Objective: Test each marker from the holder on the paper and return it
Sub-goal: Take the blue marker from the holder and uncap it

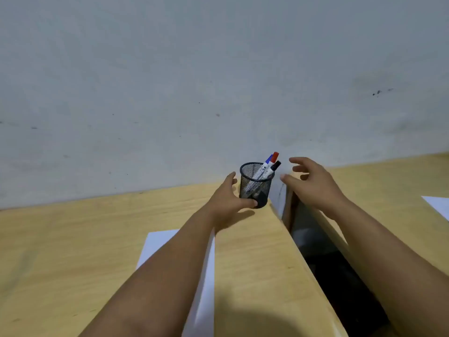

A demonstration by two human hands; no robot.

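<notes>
A black mesh holder (255, 184) stands at the far right corner of a wooden table (255, 263), close to the wall. Three markers lean in it: one with a red cap (275, 156), one with a blue cap (268, 159) and one with a black cap (276, 165). My left hand (227, 199) grips the holder's left side and base, thumb at the front. My right hand (312, 182) hovers to the right of the markers, fingers spread, holding nothing. A white sheet of paper (158, 242) lies on the table, mostly under my left forearm.
A dark gap (323, 259) separates this table from a second wooden table (388, 190) on the right. Another white sheet (438, 205) lies at that table's right edge. A pale grey wall (194, 81) rises right behind the holder.
</notes>
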